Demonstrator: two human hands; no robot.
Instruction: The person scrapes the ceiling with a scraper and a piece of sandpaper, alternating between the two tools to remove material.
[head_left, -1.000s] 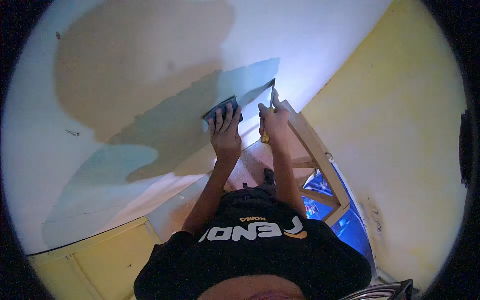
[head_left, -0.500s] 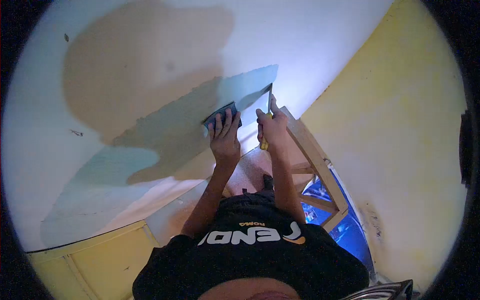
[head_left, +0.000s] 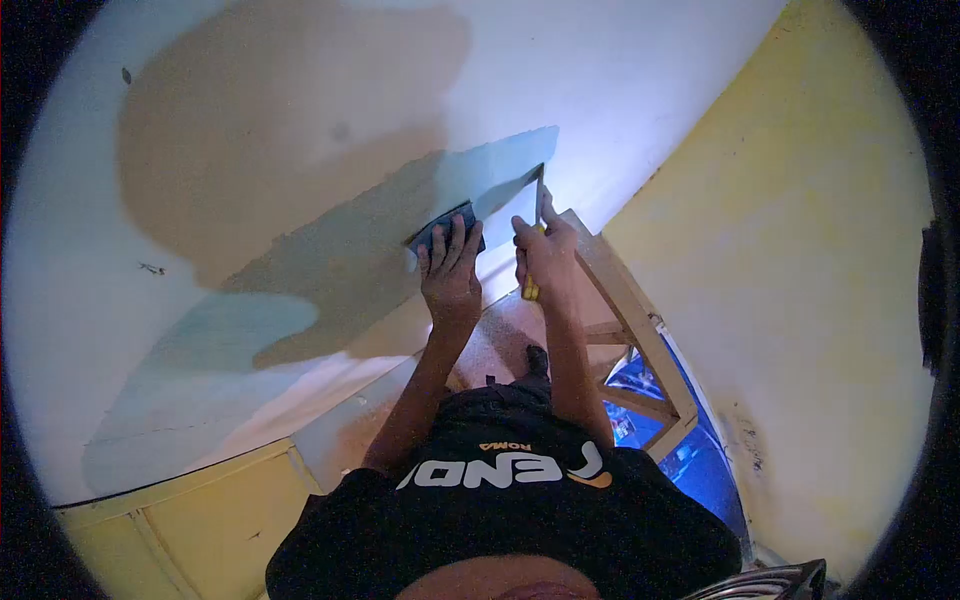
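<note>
My left hand (head_left: 452, 270) presses a dark flat pad (head_left: 443, 228) against the white wall (head_left: 560, 60), its fingers laid over the pad. Just to the right, my right hand (head_left: 547, 255) is closed round the yellow handle of a scraper (head_left: 530, 289). The scraper's thin blade stands edge-on near the wall, with my index finger stretched along it. A pale blue-green patch (head_left: 500, 158) runs diagonally over the wall behind both hands. Shadows of my head and arms cover part of the wall and patch.
A yellow wall (head_left: 800, 240) rises on the right. Beside my right forearm stands a wooden frame (head_left: 640, 300), with something shiny blue (head_left: 700, 475) behind it. Yellow panelling (head_left: 230, 510) is at the lower left. Curved metal (head_left: 775, 582) shows at the lower right.
Both hands have barely moved and hold the same things. The view has shifted very slightly.
</note>
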